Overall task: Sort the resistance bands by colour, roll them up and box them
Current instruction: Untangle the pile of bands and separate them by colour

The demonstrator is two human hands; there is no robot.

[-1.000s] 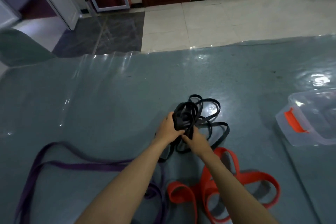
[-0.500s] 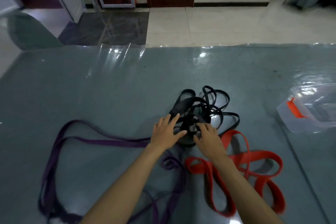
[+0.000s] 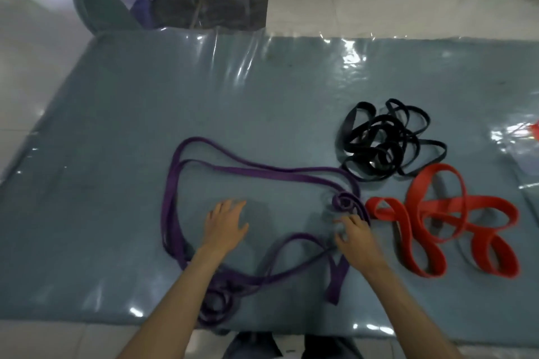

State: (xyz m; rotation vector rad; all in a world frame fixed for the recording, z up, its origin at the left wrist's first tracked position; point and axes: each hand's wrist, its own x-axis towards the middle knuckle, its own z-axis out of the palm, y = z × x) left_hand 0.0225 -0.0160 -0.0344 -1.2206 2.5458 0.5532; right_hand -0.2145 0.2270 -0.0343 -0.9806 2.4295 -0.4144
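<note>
On glossy grey-blue floor mat (image 3: pixel 262 114):
Purple flat rubber bands (image 3: pixel 262 170): sprawled in long loops, centre; limp, stretchy, likely slippery.
Black thin bands (image 3: pixel 385 143): tangled, beyond; red wide bands (image 3: pixel 455 218): right.
Left hand (image 3: pixel 224 224): open, fingers spread, holding nothing.
Right hand (image 3: pixel 355 237): fingers curled loosely beside small purple coil (image 3: pixel 345 202), nothing held.
Suggested hold: flat strap near coil.

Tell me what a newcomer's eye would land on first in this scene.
The bright red resistance bands stand out first, looped in a loose heap at the right of the grey-blue mat. Behind them lies a tangled pile of black bands, and long purple bands sprawl across the middle. Both bare hands hover there, the left hand spread open, the right hand by a purple coil.
</note>
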